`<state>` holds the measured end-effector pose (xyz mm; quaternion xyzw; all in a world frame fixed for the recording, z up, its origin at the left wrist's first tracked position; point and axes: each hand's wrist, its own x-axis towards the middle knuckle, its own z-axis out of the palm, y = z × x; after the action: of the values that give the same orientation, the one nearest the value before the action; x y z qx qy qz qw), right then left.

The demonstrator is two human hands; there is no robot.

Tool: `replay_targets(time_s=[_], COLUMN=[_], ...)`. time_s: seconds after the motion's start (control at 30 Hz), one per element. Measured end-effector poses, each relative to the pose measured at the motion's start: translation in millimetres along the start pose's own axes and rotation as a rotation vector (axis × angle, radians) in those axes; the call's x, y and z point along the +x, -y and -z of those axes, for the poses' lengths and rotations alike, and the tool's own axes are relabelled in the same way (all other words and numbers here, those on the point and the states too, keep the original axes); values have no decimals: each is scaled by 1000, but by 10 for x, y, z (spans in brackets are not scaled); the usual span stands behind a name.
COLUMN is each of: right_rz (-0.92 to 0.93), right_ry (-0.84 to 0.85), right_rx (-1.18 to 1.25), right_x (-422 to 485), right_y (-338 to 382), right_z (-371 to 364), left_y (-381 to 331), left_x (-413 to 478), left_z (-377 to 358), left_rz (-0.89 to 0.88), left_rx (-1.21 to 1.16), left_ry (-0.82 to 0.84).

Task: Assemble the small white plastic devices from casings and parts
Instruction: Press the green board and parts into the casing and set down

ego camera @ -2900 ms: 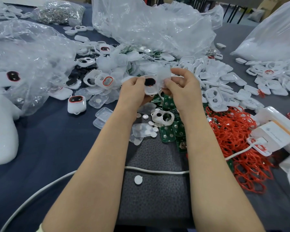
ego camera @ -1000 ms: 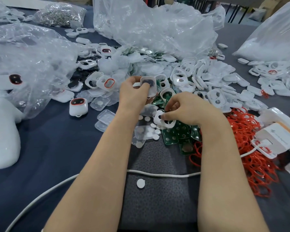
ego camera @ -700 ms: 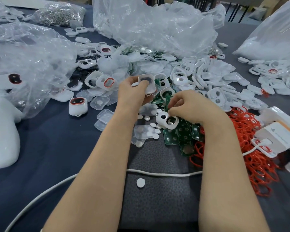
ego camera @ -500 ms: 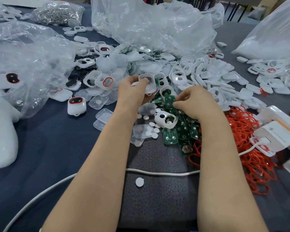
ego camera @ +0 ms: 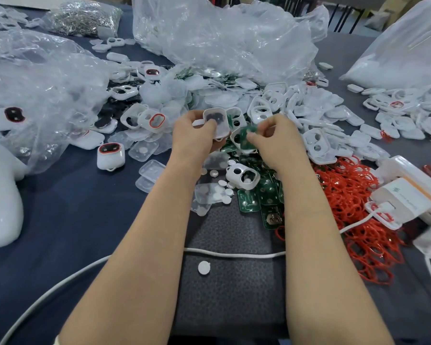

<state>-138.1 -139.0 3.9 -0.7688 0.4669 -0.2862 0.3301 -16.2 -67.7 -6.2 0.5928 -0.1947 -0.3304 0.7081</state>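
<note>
My left hand (ego camera: 194, 138) grips a small white casing (ego camera: 216, 120) with a dark insert, held up over the pile. My right hand (ego camera: 275, 140) pinches a green circuit board (ego camera: 249, 131) between thumb and fingers, just right of that casing. Below my hands a white two-hole casing (ego camera: 241, 176) lies on more green circuit boards (ego camera: 256, 195). Small white discs (ego camera: 222, 192) lie scattered beside it. A finished white device with a red ring (ego camera: 110, 154) stands at the left.
Clear plastic bags (ego camera: 222, 38) rise at the back and left. White casing halves (ego camera: 316, 115) spread to the right. A heap of red rubber rings (ego camera: 353, 207) lies at the right beside a white box (ego camera: 406, 195). A white cable (ego camera: 234, 253) crosses the dark pad (ego camera: 232, 282).
My right hand left the two-hole casing on the table, picked a green board from the pile and lifted it toward the casing in my left hand, which stayed raised.
</note>
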Motion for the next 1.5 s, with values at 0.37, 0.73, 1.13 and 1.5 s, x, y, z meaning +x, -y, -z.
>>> replay_targets(time_s=[0.37, 0.73, 1.13, 1.5], right_rz=[18, -8, 52, 126], right_ry=[-128, -220, -161, 41], right_rx=[362, 357, 399, 650], right_x=[-22, 2, -5, -35], right_y=[35, 32, 42, 141], right_z=[5, -25, -29, -44], left_y=[-9, -3, -40, -161], left_x=[-52, -101, -133, -155], left_z=[-8, 29, 53, 27], left_rz=[-7, -159, -183, 56], left_rx=[180, 664, 1196, 16], left_ry=[35, 110, -28, 134])
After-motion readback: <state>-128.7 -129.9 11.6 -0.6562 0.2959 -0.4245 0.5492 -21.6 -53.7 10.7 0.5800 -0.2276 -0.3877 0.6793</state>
